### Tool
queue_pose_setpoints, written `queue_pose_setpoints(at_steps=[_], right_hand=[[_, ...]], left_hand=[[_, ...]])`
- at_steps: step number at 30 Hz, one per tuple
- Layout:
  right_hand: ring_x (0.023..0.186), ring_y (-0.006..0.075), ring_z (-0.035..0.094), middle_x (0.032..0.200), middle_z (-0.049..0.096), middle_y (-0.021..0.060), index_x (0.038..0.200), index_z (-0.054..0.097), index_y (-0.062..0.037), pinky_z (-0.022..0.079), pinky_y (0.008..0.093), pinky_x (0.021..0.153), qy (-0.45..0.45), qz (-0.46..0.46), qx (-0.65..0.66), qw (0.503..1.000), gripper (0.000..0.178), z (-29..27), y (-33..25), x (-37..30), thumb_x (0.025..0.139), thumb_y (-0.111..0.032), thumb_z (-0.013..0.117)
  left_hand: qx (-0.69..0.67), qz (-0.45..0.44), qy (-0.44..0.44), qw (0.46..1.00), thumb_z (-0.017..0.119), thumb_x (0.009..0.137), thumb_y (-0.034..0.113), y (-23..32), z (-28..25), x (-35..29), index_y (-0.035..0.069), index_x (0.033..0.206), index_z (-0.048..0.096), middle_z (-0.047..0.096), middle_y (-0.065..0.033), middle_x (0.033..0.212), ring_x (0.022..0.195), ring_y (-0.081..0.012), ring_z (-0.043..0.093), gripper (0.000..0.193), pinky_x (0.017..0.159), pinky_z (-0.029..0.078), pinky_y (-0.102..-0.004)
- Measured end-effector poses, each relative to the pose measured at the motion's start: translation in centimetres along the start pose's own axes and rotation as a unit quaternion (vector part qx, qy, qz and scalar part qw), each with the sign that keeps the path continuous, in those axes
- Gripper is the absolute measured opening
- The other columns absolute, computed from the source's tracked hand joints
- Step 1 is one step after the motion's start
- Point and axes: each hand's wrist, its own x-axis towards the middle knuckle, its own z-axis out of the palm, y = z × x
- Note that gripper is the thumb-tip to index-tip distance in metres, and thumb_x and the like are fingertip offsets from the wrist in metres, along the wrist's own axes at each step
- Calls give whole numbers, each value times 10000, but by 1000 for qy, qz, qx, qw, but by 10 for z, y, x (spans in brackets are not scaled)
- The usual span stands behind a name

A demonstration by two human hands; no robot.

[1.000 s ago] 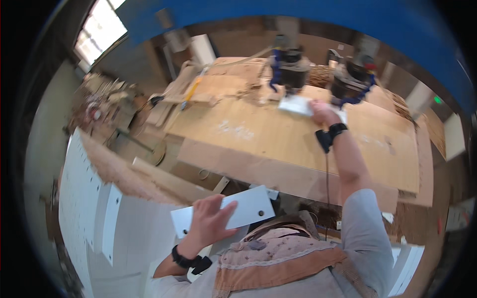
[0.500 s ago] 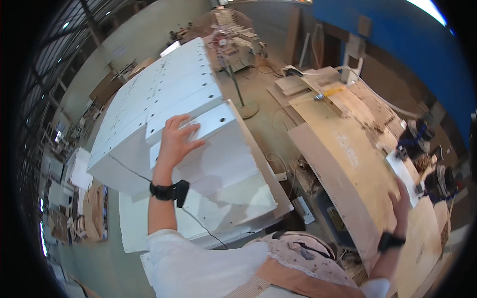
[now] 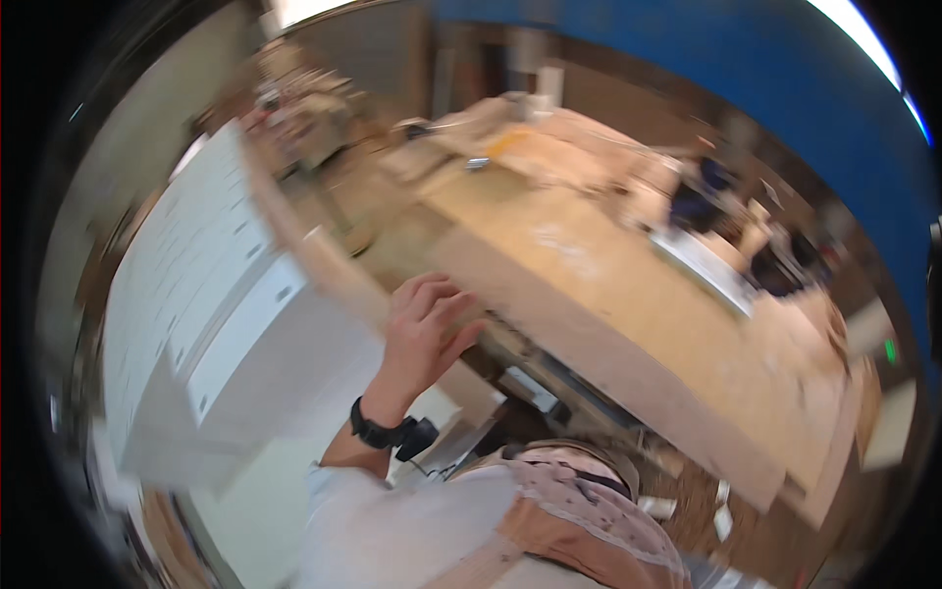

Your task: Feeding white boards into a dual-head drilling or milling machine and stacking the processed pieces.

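Note:
My left hand (image 3: 422,329) hovers between the stack of white panels and the wooden worktable, holding nothing. Its fingers are apart and slightly bent, and a black band circles the wrist. To its left, the white panels (image 3: 177,255) show a row of dark round holes along their tops. Right of the hand runs the plywood-topped worktable (image 3: 608,294). A narrow white board (image 3: 702,272) lies on it, beside a machine head with dark cylinders (image 3: 785,260). My right hand is out of the picture. Motion smears much of the scene.
A yellow-handled tool (image 3: 505,147) rests toward the worktable's far end. A fan-like machine (image 3: 294,108) stands on the floor at the far left. Under the table edge sits a grey box (image 3: 535,388). Scraps (image 3: 724,520) lie on the floor at the lower right.
The view has turned rightward, so the white panels sit farther left. My left hand has left the white panels and is now near the worktable edge. My right hand has gone out of view.

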Motion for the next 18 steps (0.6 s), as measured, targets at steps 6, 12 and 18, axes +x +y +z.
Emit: queue_pose_setpoints(at_steps=[6,12,18], right_hand=[[1387,315,304,1469,335,241,1461,246,-3,270,383,1130,-125,97,59,986,1029,52,53,-91,676,-379,795],[1302,386,379,1387,415,235,1406,331,3,305,432,1104,3,115,56,992,981,61,62,-118,592,-254,814],[1295,338,399,1372,428,200,1411,334,11,306,412,1101,142,16,225,964,939,22,-8,-112,607,-150,793]], left_hand=[[-180,140,-252,940,746,754,252,70,103,50,95,1061,642,625,-90,1004,1004,-299,579,361,856,469,-412],[-232,270,-407,841,668,811,298,148,252,79,79,1058,632,613,-123,1006,994,-312,586,332,854,485,-407],[-202,253,-359,876,618,843,343,160,419,129,18,1155,582,587,-165,1110,1082,-337,563,453,900,476,-419]])
